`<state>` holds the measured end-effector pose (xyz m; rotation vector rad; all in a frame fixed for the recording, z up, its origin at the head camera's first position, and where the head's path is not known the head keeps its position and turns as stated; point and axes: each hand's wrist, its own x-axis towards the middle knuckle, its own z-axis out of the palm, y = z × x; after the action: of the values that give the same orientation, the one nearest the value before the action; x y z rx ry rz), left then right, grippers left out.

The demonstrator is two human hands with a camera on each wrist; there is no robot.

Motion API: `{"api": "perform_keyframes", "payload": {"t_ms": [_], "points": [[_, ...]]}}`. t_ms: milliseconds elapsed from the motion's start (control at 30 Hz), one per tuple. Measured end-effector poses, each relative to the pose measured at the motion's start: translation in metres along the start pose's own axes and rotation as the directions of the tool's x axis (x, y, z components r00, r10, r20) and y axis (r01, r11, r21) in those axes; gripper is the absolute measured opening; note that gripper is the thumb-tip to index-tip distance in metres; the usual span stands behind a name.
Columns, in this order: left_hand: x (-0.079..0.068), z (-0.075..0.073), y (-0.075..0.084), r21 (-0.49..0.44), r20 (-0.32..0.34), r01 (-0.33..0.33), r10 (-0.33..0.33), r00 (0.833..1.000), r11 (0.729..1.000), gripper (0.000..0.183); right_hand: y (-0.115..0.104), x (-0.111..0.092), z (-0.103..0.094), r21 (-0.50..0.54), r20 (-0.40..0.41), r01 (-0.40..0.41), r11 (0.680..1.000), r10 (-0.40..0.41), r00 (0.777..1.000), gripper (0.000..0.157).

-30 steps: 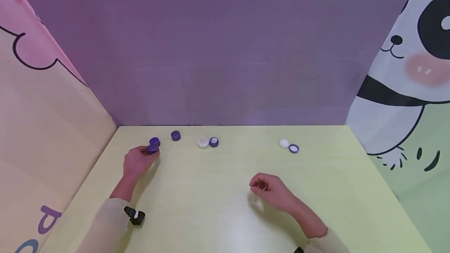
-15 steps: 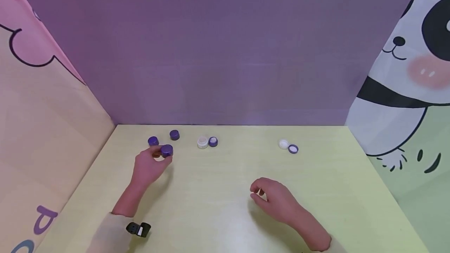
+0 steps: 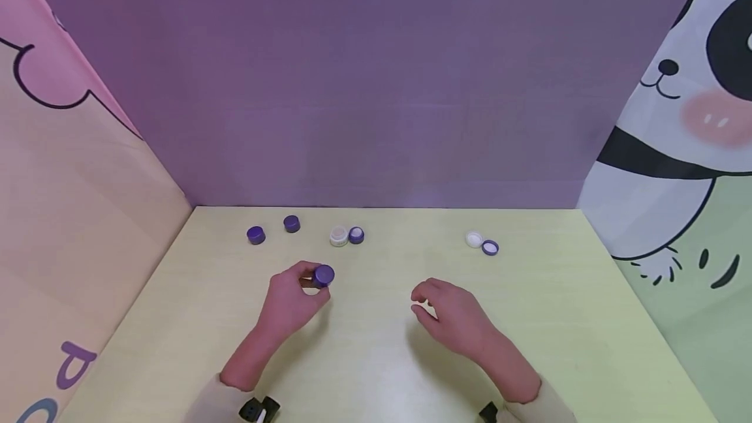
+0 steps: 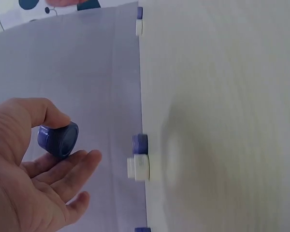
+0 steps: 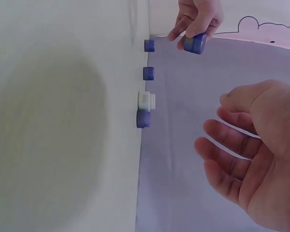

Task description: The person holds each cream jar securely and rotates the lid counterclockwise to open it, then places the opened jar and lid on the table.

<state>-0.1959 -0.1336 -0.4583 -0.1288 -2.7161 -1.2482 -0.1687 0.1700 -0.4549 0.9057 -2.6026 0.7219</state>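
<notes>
My left hand (image 3: pixel 290 305) pinches a small purple screw-top jar (image 3: pixel 323 275) between thumb and fingers, raised above the table. In the left wrist view the same jar (image 4: pixel 58 139) is tilted, its round flat end turned partly to the camera. To the right, my right hand (image 3: pixel 451 316) hovers over the table with relaxed, slightly bent fingers and nothing in its grasp. Two more purple jars, one (image 3: pixel 256 235) farther left and one (image 3: pixel 292 224) nearer the wall, stand at the back left.
Back centre, an uncapped white jar (image 3: pixel 339 235) stands beside an uncapped purple jar (image 3: pixel 356 235). Back right, a white lid (image 3: pixel 474 239) lies next to a purple lid (image 3: pixel 490 248), insides up. A purple wall (image 3: pixel 376 83) bounds the table's (image 3: pixel 376 344) far edge, with printed walls on both sides.
My left hand has brought the purple jar up from the back-left group, moving it right and nearer to me. The right hand has shifted only slightly.
</notes>
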Motion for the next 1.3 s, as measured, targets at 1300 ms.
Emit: {"api": "perform_keyframes", "payload": {"t_ms": [1300], "points": [[-0.013,0.033,0.039,0.019,0.222,-0.180,0.171,0.960,0.983,0.034,-0.013,0.031,0.019,0.161,0.160,-0.094,0.983,0.068,0.985,0.011]]}}
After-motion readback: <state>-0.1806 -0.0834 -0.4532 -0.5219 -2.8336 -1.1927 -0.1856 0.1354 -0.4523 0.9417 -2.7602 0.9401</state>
